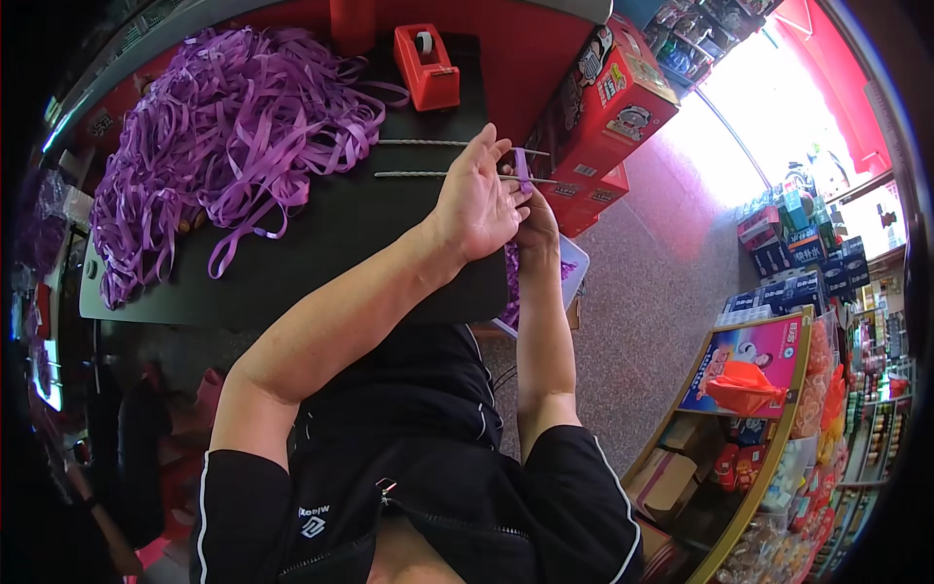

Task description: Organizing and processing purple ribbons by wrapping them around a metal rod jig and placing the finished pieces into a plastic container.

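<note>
My left hand [475, 207] is raised over the table's right edge, palm showing and fingers stretched out, thumb apart. Beside it, my right hand [538, 226] has its fingers closed on a purple ribbon [521, 167], partly hidden behind the left fingers. That ribbon crosses two thin twisted metal rods [413, 174], which run parallel from the table toward the right. My left fingertips lie close to the ribbon and the nearer rod; whether they touch it I cannot tell. A large heap of purple ribbon loops [243, 136] covers the table's left part.
A red tape dispenser [428, 73] stands at the far side of the black table [379, 253]. Red cartons [613, 107] are stacked beyond my hands. Below them sits a pale bin [574, 277] with purple pieces inside. A shelf rack [769, 428] of packaged goods stands at right.
</note>
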Demonstrator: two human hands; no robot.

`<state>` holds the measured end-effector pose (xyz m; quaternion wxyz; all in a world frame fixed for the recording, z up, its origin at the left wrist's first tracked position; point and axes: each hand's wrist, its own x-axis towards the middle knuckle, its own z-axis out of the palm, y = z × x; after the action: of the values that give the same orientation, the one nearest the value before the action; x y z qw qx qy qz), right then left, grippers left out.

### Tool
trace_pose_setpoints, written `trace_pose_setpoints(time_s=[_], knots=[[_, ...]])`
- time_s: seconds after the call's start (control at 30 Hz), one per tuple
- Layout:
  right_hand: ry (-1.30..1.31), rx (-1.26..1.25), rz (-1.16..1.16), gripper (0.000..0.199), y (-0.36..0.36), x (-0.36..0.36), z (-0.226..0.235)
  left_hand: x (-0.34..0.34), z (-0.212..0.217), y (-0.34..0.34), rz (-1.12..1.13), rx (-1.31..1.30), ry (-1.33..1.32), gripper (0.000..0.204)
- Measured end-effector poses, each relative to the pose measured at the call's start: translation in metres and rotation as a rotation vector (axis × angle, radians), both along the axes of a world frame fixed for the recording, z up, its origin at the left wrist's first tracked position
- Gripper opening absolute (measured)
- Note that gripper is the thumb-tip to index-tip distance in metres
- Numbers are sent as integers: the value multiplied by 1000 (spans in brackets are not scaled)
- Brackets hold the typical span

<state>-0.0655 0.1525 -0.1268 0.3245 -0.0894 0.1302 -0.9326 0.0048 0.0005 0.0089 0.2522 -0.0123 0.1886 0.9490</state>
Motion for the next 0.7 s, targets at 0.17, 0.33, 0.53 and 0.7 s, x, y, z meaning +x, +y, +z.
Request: trace_pose_setpoints(time_s=[0.17, 0.33, 0.53, 0.7], knots=[[-17, -48, 65, 25, 6, -3, -2, -1, 1, 1, -4, 7, -6, 83], [14, -18, 100, 26, 16, -7, 13, 0, 1, 1, -19, 7, 1, 83], [159, 227, 56, 30, 33, -8, 43, -1, 0, -1, -32, 13, 16, 84], [168, 495, -63, 37, 47, -6, 45, 0, 0, -1, -31, 28, 13, 85]])
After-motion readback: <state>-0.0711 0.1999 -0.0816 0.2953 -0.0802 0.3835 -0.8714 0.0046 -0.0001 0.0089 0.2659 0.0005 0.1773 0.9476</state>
